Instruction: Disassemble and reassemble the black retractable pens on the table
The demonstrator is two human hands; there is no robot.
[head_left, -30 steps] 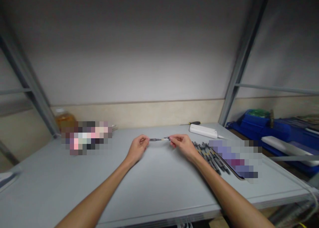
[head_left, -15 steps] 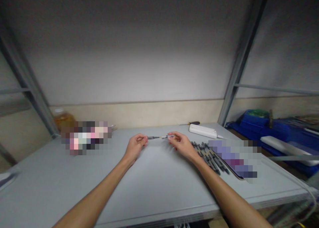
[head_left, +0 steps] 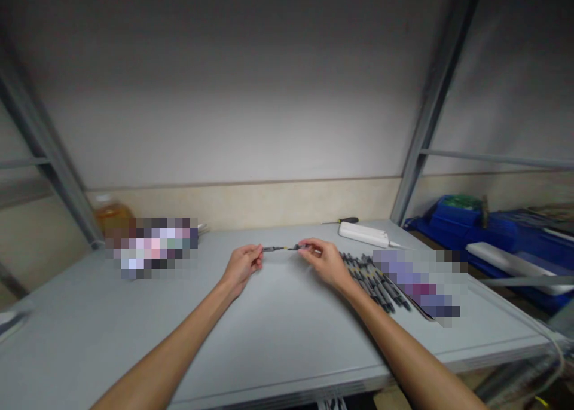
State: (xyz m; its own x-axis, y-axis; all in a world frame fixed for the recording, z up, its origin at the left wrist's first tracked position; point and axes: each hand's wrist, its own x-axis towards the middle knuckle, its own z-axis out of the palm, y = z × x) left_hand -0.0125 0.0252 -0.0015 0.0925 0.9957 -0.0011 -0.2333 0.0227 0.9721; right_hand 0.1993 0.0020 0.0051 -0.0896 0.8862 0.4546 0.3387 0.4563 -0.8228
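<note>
My left hand (head_left: 244, 268) pinches the outer end of a slim grey-and-black pen (head_left: 272, 249), held level above the table. The pen has a small yellow band near its inner end. My right hand (head_left: 323, 259) has its fingertips closed on a small dark pen part (head_left: 296, 247) in line with that end. Whether the two pieces touch is too small to tell. Beside my right wrist lies a row of several similar grey-and-black pens (head_left: 379, 284) with yellow bands, partly hidden by the hand and forearm.
On the grey table (head_left: 269, 344) lie a white power strip (head_left: 363, 234) and a screwdriver (head_left: 348, 220) near the back. A blurred flat item (head_left: 417, 287) is right of the pens, another blurred item (head_left: 156, 245) at left, by an amber bottle (head_left: 112, 213). Metal posts frame both sides.
My right fingers have shifted slightly left and turned; a dark part now shows at their tips where a lighter, thin piece showed before. My left hand still holds the pen.
</note>
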